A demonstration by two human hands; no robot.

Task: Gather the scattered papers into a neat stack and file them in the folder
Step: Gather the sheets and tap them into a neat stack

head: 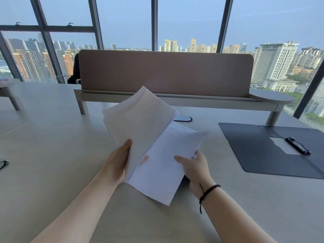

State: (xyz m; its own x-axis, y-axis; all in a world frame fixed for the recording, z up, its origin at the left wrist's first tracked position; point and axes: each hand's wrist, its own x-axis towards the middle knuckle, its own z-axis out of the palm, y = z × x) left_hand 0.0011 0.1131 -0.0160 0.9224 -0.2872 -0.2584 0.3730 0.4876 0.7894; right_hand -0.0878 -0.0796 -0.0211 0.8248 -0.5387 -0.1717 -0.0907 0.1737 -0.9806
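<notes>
A bundle of white papers (140,123) is held up over the middle of the grey desk (52,155). My left hand (117,162) grips its left edge, thumb on top and a fingertip showing through the sheet. My right hand (194,167) pinches the right edge of one front sheet (163,165), which lies fanned out lower and to the right of the rest. The sheets are not squared up. The dark folder (259,151) lies open flat at the right of the desk, with a black spring clip (298,145) near its spine.
A pinkish divider screen (166,72) on a raised shelf (175,100) runs across the back of the desk. A cable port (183,118) sits just behind the papers. A small dark object (2,163) lies at the left edge. Large windows stand beyond.
</notes>
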